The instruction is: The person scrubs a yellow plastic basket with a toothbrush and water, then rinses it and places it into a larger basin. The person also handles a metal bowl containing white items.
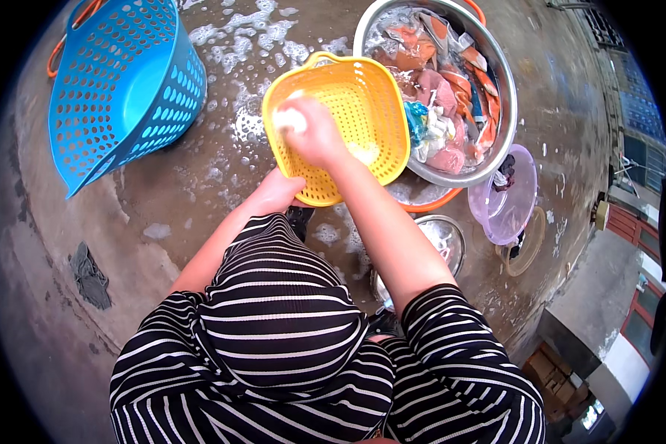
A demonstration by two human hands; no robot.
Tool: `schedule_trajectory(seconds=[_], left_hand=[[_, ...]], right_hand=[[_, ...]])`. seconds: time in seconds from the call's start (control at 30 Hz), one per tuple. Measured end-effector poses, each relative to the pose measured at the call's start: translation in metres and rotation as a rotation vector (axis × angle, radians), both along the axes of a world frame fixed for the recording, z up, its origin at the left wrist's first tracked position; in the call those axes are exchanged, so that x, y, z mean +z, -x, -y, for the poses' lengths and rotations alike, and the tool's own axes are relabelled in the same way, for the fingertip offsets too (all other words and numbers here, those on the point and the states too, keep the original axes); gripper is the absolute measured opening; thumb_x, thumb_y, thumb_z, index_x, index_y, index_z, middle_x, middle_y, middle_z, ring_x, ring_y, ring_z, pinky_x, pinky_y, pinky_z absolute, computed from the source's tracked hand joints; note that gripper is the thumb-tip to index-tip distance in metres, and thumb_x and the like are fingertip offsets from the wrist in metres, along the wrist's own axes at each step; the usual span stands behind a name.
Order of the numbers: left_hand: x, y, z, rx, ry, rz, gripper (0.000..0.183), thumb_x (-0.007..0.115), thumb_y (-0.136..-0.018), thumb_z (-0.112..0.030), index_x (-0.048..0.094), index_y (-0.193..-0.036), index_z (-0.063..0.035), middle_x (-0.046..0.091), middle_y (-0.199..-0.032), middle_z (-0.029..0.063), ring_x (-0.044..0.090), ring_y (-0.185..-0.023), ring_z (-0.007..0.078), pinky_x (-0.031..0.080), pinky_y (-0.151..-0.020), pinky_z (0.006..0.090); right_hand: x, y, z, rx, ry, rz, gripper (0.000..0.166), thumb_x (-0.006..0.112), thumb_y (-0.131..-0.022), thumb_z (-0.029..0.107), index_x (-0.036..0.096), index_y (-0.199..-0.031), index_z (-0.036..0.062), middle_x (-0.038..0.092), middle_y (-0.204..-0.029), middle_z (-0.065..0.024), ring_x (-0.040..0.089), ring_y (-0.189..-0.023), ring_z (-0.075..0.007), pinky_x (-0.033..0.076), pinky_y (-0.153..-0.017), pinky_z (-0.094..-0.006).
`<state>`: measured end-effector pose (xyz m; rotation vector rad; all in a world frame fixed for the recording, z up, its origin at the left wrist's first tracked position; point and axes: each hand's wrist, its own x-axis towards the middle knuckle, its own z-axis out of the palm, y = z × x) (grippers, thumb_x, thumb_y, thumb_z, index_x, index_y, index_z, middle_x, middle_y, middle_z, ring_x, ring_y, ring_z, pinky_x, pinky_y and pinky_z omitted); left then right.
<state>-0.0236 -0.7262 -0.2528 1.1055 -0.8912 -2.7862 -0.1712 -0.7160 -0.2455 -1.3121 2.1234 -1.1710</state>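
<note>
A yellow perforated plastic basket [361,105] is held in front of me, its inside facing up. My left hand [279,190] grips its near left corner, with the thumb over the rim. Inside the basket, my right hand [313,130] presses a blurred white object [290,120] against the left wall. Whether that is a cloth, a pad or a brush, I cannot tell. White foam [363,152] lies on the basket's floor. Just right of the basket, a steel basin [508,105] holds water, orange and pink cloths and a blue-and-white bundle.
A tall blue perforated basket [144,105] stands at the upper left. An orange-rimmed tub [434,204] of foamy water sits under the steel basin. Nearby are a steel bowl [459,238] and a tilted purple basin [524,194]. A grey rag [90,276] lies on the wet, foam-spotted concrete floor [155,255].
</note>
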Motion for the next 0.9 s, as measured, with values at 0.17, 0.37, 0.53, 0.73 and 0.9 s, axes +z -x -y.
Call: schedule_trajectory(seconds=[0.17, 0.37, 0.53, 0.73, 0.9], left_hand=[[-0.003, -0.007, -0.003, 0.172, 0.005, 0.062, 0.048, 0.041, -0.081, 0.01, 0.043, -0.129, 0.0039, 0.06, -0.114, 0.0179, 0.065, -0.097, 0.029, 0.058, -0.077, 0.0406], [0.013, -0.003, 0.0, 0.039, 0.103, 0.146, 0.046, 0.041, -0.082, 0.009, 0.046, -0.127, 0.0051, 0.062, -0.111, 0.02, 0.066, -0.096, 0.0295, 0.056, -0.079, 0.0379], [0.025, 0.0, 0.006, -0.086, 0.259, 0.199, 0.044, 0.044, -0.082, 0.007, 0.048, -0.125, 0.005, 0.064, -0.108, 0.0171, 0.066, -0.094, 0.0264, 0.056, -0.076, 0.0361], [0.003, -0.018, 0.009, -0.077, 0.317, 0.278, 0.062, 0.043, -0.081, 0.01, 0.025, -0.139, -0.0005, 0.055, -0.121, 0.019, 0.058, -0.109, 0.0253, 0.051, -0.086, 0.0331], [-0.017, -0.033, 0.012, 0.154, 0.663, 0.303, 0.066, 0.04, -0.081, 0.011, 0.02, -0.141, -0.0027, 0.048, -0.129, 0.0186, 0.052, -0.117, 0.0267, 0.045, -0.094, 0.0319]], right_hand=[[0.012, 0.013, -0.044, 0.557, -0.538, 0.092, 0.011, 0.068, -0.069, 0.013, 0.069, -0.08, 0.0152, 0.065, -0.091, -0.0104, 0.06, -0.093, -0.0337, 0.048, -0.08, -0.0429], [0.008, 0.052, -0.064, 0.092, -0.39, -0.468, 0.018, 0.069, -0.067, 0.011, 0.068, -0.085, 0.0122, 0.062, -0.089, -0.0084, 0.055, -0.097, -0.0367, 0.045, -0.087, -0.0424], [-0.022, 0.022, -0.017, -0.464, 0.158, -0.025, 0.042, 0.061, -0.069, -0.007, 0.054, -0.108, 0.0067, 0.041, -0.116, -0.022, 0.048, -0.105, -0.0402, 0.04, -0.095, -0.0432], [-0.015, 0.037, -0.008, 0.042, 0.029, -0.568, 0.038, 0.066, -0.073, 0.004, 0.058, -0.109, 0.0121, 0.049, -0.114, -0.0132, 0.049, -0.108, -0.0337, 0.04, -0.096, -0.0424], [-0.016, 0.052, -0.035, 0.232, -0.214, -0.473, 0.028, 0.067, -0.071, 0.011, 0.06, -0.098, 0.0132, 0.055, -0.107, -0.011, 0.051, -0.105, -0.0301, 0.042, -0.09, -0.0422]])
